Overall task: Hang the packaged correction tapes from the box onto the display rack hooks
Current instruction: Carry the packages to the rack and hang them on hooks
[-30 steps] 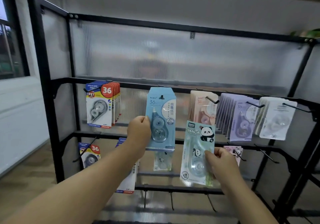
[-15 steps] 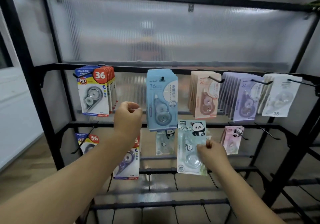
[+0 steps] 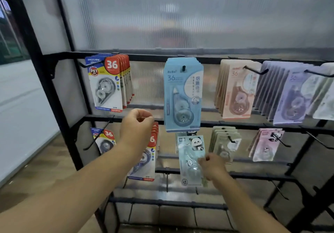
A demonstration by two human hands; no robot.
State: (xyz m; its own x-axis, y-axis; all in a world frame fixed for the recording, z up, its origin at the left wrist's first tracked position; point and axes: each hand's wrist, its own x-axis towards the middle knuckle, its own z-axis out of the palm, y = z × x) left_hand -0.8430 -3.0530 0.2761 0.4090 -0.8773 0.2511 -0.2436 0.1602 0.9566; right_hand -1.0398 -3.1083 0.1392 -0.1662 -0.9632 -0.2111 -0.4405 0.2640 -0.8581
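Observation:
A pale green panda correction tape pack point(image 3: 190, 158) hangs in my right hand point(image 3: 212, 166), which pinches its right edge in front of the second rail. Behind it a few similar panda packs point(image 3: 181, 133) hang on a hook. The blue correction tape packs point(image 3: 182, 95) hang on the top rail's middle hook point(image 3: 184, 68). My left hand point(image 3: 136, 126) hovers to their lower left, fingers loosely curled, holding nothing. The box is out of view.
The black display rack point(image 3: 59, 115) carries red-and-blue "36" packs point(image 3: 108, 83) at top left, beige packs point(image 3: 235, 90) and purple packs point(image 3: 289, 95) to the right, pink panda packs point(image 3: 265, 144) below. Bare hooks point(image 3: 279, 190) stick out at lower right. A white wall stands on the left.
My left hand let go of the blue pack, now hanging on its hook, and dropped away to the left. My right hand carried the panda pack lower, toward the second rail.

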